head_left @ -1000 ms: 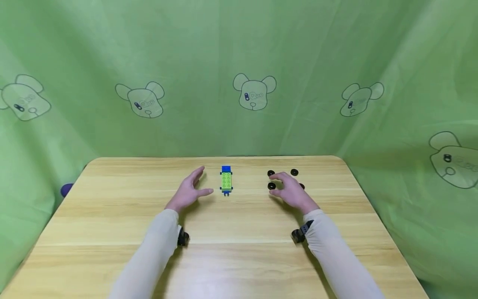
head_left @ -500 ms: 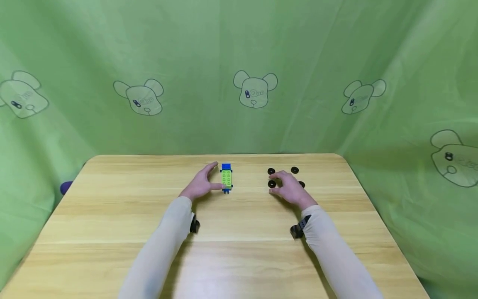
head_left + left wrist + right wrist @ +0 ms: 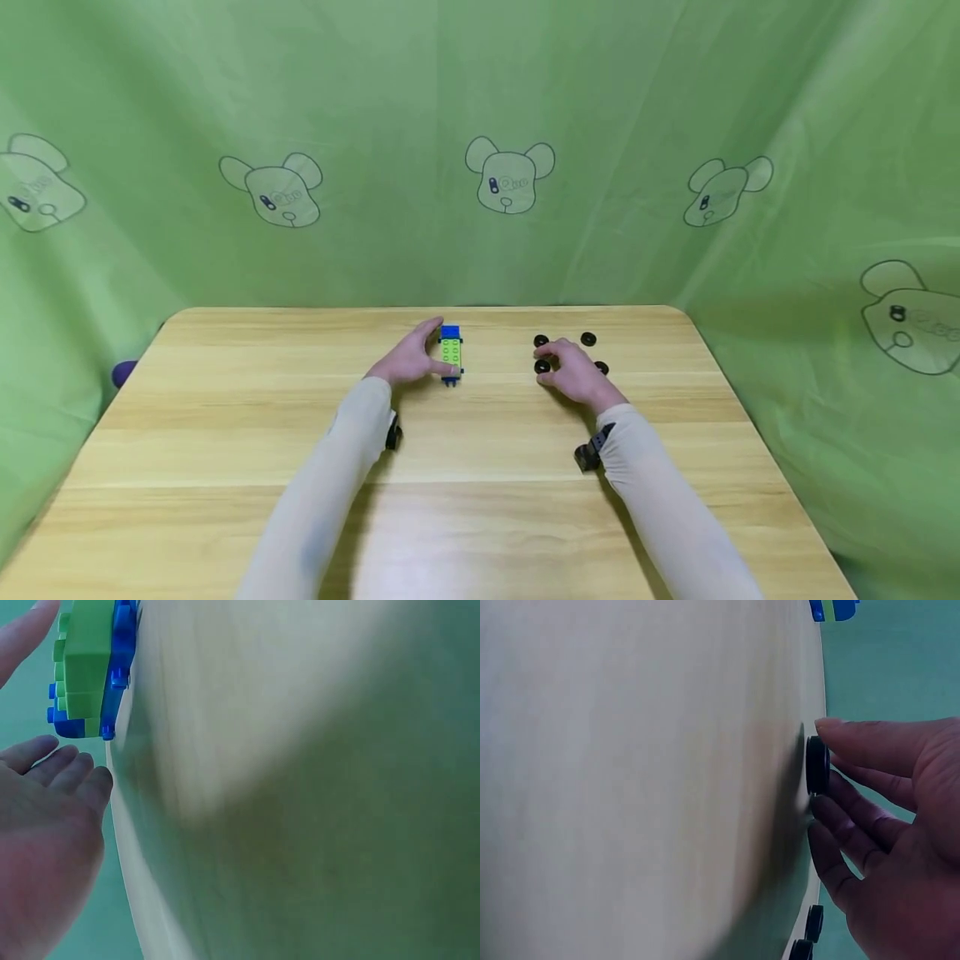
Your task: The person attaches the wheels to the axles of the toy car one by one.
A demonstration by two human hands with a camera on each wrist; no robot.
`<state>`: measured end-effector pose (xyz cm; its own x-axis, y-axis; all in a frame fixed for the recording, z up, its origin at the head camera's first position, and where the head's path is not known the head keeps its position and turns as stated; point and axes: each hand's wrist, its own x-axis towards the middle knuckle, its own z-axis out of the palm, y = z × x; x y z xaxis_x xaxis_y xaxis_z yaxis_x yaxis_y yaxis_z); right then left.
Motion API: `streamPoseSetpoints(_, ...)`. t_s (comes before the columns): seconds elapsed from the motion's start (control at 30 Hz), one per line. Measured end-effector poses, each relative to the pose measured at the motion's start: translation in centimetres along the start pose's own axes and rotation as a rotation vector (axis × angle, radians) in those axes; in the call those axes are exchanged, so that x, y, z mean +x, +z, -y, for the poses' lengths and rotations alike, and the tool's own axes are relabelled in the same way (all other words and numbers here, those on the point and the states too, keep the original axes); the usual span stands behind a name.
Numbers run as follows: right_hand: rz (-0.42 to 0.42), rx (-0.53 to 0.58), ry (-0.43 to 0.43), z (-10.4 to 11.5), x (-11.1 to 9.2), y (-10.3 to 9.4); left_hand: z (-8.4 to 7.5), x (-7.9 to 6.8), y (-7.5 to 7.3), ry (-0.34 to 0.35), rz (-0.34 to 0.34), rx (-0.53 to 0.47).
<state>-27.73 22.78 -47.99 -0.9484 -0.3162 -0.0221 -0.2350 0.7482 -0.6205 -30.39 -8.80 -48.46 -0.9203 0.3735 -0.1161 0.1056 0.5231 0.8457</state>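
A toy car chassis of building blocks, lime green with blue ends [image 3: 450, 350], lies on the table left of centre. My left hand [image 3: 406, 359] reaches around it from the left, thumb over its near end and fingers by its far end. In the left wrist view a gap shows between the fingers [image 3: 71, 769] and the chassis [image 3: 88, 660]. On the right, my right hand [image 3: 576, 372] pinches a small black toy wheel [image 3: 542, 367] lying flat on the table. The right wrist view has that wheel [image 3: 817, 765] between thumb and fingertips.
More black wheels lie around the right hand: one behind its fingers [image 3: 541, 340], one at the far right [image 3: 588, 339], and one partly hidden beside the hand [image 3: 602, 367]. The wooden table [image 3: 465, 517] ends at a green curtain [image 3: 390, 250].
My left hand has moved right, from beside the chassis to around it. My right hand's thumb and fingers have drawn closer about the near wheel. The view has shifted slightly.
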Motion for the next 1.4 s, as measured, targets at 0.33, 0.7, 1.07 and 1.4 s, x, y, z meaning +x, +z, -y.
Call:
streamPoseSetpoints(0.33,-0.011,-0.040,-0.004,0.1,0.1,0.2,0.1,0.6,-0.1,-0.013,0.031,0.023)
streamPoseSetpoints(0.7,-0.015,-0.047,0.019,-0.1,0.1,0.3,0.4,0.9,0.3,0.012,0.044,0.041)
streamPoseSetpoints(1.07,-0.038,-0.041,0.014,0.2,-0.3,0.1,0.1,0.2,0.5,0.018,0.000,0.004)
streamPoseSetpoints(1.4,-0.044,-0.032,-0.010,0.5,-1.2,-0.1,-0.3,-0.7,0.8,0.044,-0.036,-0.267)
